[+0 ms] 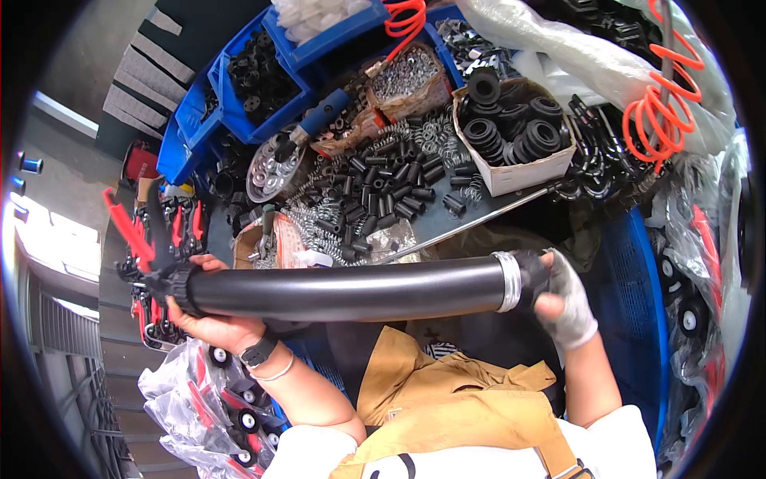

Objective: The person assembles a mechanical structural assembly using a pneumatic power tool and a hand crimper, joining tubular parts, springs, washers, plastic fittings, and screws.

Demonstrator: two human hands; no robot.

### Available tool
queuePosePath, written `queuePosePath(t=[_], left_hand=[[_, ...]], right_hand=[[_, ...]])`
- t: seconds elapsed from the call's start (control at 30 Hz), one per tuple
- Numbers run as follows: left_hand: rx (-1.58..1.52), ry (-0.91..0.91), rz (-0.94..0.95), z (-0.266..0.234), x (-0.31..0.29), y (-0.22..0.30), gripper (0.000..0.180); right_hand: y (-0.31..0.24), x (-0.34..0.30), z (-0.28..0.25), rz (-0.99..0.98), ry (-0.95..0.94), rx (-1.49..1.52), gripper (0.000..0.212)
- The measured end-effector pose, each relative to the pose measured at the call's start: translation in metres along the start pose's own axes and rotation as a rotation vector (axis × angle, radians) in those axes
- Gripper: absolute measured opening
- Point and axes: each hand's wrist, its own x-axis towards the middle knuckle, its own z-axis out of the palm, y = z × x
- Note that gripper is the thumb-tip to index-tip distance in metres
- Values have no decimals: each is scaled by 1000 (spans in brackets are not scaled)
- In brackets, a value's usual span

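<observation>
A long black tube point(343, 289) lies level across the view, held up in front of my body. Its left end carries a black ribbed collar point(182, 289) and a head with a red lever point(132, 231). My left hand point(219, 323) supports that end from below, fingers curled round behind it. At the other end sit a silver threaded ring point(509, 281) and a dark end piece point(533, 279). My right hand point(570, 299), in a pale glove with bare fingertips showing, is closed round this end piece and hides part of it.
Beyond the tube, a bench bears short black sleeves point(387, 188), springs point(315, 223), a dish of washers point(274, 169) and a white box of black rubber parts point(515, 144). Blue bins point(259, 96) stand behind. An orange coiled hose point(662, 120) hangs right. Bagged wheeled parts point(211, 399) flank me.
</observation>
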Motion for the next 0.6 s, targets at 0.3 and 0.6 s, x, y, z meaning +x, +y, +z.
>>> queuePosePath(t=[0.3,0.6], left_hand=[[40,197,-103,-14,-16,6,55],[9,250,-150,-18,-35,8,52]], right_hand=[[-35,-38,34,-880,-338,-1089,72],[-22,-78,46,-28,-189,-557,82]])
